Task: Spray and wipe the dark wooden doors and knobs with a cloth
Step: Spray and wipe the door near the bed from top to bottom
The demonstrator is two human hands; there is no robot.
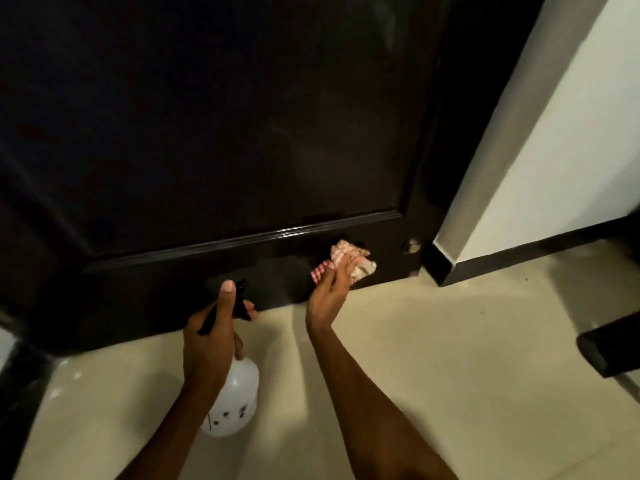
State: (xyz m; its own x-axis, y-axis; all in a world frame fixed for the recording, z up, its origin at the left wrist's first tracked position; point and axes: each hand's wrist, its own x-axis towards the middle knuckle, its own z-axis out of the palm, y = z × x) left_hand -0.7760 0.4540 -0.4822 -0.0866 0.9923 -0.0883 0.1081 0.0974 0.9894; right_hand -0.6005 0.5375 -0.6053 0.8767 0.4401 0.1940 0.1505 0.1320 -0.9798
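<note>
A dark wooden door (221, 133) fills the upper left of the head view, seen from low down near the floor. My right hand (330, 289) holds a red-and-white checked cloth (349, 261) against the door's bottom rail. My left hand (211, 337) grips the black trigger head of a white spray bottle (235, 400), thumb raised, nozzle toward the door. A small brass fitting (412, 245) sits on the door's lower right corner.
Beige tiled floor (450, 358) spreads below the door. A white wall (554, 150) with a dark skirting board (519, 258) stands to the right. A dark object (609, 348) juts in at the right edge.
</note>
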